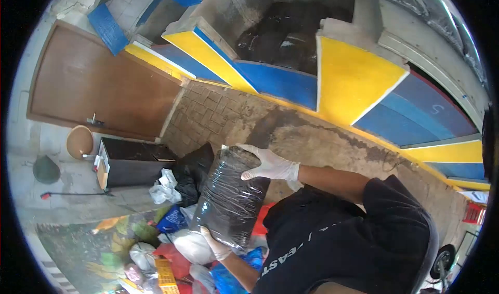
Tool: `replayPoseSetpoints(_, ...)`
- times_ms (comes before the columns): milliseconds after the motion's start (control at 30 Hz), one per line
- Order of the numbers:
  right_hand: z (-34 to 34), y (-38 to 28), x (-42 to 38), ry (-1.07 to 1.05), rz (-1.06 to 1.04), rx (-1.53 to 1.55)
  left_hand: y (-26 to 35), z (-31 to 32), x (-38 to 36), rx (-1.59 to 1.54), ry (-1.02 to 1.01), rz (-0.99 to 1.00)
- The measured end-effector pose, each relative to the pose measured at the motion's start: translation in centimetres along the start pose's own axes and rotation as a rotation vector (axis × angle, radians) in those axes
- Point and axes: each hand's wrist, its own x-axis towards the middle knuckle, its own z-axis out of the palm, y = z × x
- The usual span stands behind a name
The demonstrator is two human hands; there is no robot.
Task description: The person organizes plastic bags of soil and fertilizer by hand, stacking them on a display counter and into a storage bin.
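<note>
A bulky dark block wrapped in shiny, wrinkled clear plastic [228, 200] is held tilted in front of my body. White-gloved, my right hand [267, 164] grips its upper end, thumb and fingers pressed against the wrap. My left hand [214, 244], also gloved in white, holds the lower end, with its fingers partly hidden by the block. What is inside the wrap I cannot make out. Just beyond the block lie a black plastic bag [195, 172] and a crumpled white bag [166, 187].
Several plastic bags, among them a blue bag [171, 220], and a yellow basket [166, 276] crowd the floor below. A dark cabinet [132, 164] stands near the brown door [99, 83]. Ahead, a blue and yellow low wall [280, 83] borders a concrete bay holding dark material [286, 29].
</note>
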Motion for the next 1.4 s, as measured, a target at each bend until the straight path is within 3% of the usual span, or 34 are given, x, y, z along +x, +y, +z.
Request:
replayPoseSetpoints(233,-2.7,2.1,9.1,0.059,0.135,-0.003,1.6,-1.7,12.7,0.038,0.122,-0.036)
replayPoseSetpoints(433,-11.6,3.6,18.2,0.263,0.243,0.102,3.0,10.1,26.5,0.142,0.04,-0.18)
replayPoseSetpoints(600,-19.9,1.9,24.4,0.428,0.204,0.068,3.4,18.6,37.8,0.202,-0.157,-0.253)
replayPoseSetpoints(700,-25.0,3.0,27.8,0.556,0.065,-0.061,2.5,20.2,45.1,0.247,-0.151,-0.262)
replayPoseSetpoints(800,-28.4,1.0,29.3,0.612,0.108,0.187,2.1,25.2,50.7,0.27,-0.147,-0.309)
replayPoseSetpoints(867,-29.8,1.1,29.7,0.689,0.12,0.226,2.0,27.4,54.3,0.304,-0.267,-0.369)
replayPoseSetpoints(1000,-30.6,2.6,30.2,0.961,0.152,0.135,0.5,31.3,63.0,0.373,-0.403,-0.516)
replayPoseSetpoints(1100,-30.5,5.7,30.3,1.156,0.084,0.308,-1.4,33.9,69.7,0.406,-0.499,-0.631)
replayPoseSetpoints(1233,-29.5,1.2,31.1,1.406,0.077,0.416,-3.8,37.8,74.1,0.521,-0.613,-0.763)
replayPoseSetpoints(1267,-29.9,0.5,30.9,1.418,0.074,0.423,-4.0,39.0,74.7,0.555,-0.658,-0.76)
replayPoseSetpoints(1333,-31.2,-0.2,29.2,1.408,0.009,0.15,-5.3,39.5,75.8,0.548,-0.68,-0.796)
replayPoseSetpoints(1400,-32.4,-2.8,28.1,1.33,-0.024,0.189,-8.6,37.0,78.9,0.352,-0.722,-0.763)
